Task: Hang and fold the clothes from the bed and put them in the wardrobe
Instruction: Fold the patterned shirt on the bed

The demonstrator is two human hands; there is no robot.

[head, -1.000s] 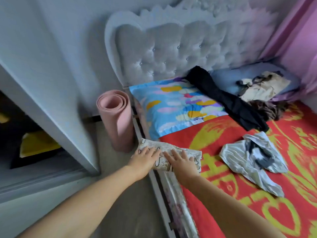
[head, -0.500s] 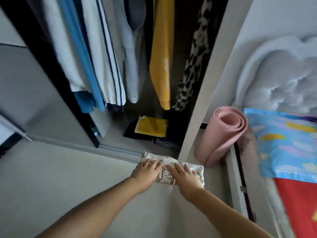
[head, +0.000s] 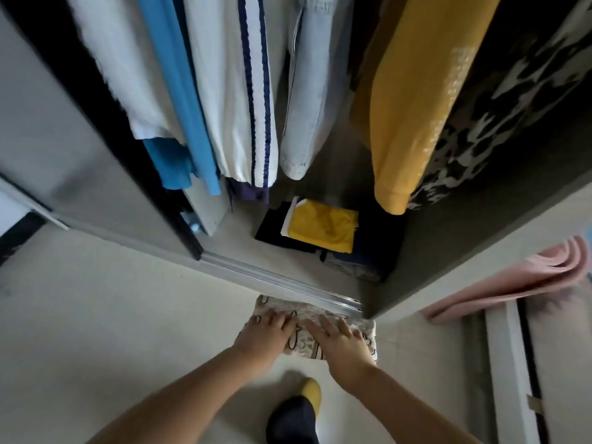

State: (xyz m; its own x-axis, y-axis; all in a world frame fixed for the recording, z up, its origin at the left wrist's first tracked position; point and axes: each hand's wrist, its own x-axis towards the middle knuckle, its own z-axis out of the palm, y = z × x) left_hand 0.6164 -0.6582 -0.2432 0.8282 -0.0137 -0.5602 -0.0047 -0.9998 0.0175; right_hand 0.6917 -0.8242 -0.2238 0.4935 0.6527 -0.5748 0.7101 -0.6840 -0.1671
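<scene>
Holding a folded cream cloth with black cartoon print (head: 312, 328) in front of the open wardrobe (head: 413, 261), the left hand (head: 264, 331) and right hand (head: 341, 339) lie side by side on top with fingers spread, thumbs hidden. Its black lettering is too blurred to read. Inside, a folded yellow garment (head: 322, 230) tops a dark pile beneath a hanging mustard-yellow sweatshirt (head: 416, 100) with faint unreadable print.

**Soft daylight, motion blur, wide-angle bend**

We see dim, even light on the pale floor (head: 96, 315), without glare. The wardrobe (head: 432, 267) interior sinks into shadow. The hanging clothes (head: 230, 91) smear with motion blur, and straight edges bow toward the frame's corners.
</scene>
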